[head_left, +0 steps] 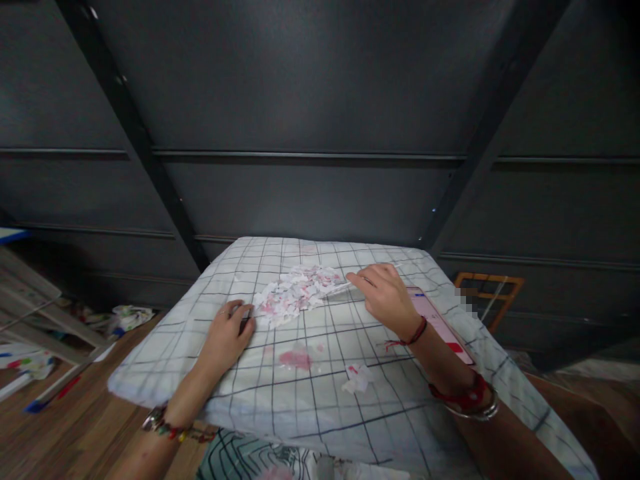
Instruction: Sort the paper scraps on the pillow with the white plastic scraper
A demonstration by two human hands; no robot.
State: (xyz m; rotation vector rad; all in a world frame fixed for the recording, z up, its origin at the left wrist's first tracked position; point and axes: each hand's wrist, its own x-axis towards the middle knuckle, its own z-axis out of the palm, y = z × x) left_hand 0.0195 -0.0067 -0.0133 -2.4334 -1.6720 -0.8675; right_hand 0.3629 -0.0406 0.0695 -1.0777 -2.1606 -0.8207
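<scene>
A loose heap of torn white paper scraps [295,295], some tinged pink, lies in the middle of a white cloth with dark grid lines [330,413]. My left hand [229,333] rests on the cloth at the heap's left edge, fingers apart and slightly bent, holding nothing. My right hand [383,293] is closed around a thin, pale, stick-like tool [343,290]; its tip points at the right side of the heap. I cannot make out its kind. Nearer to me are a pink patch [296,359] and a separate crumpled scrap [359,378].
Beside my right forearm lies a phone [435,323] with a lit pink screen. A dark panelled wall [310,200] rises behind the cloth-covered surface. On the left, a whitish frame [55,320] stands on the wooden floor [95,400]. An orange-brown frame [505,287] is at the right.
</scene>
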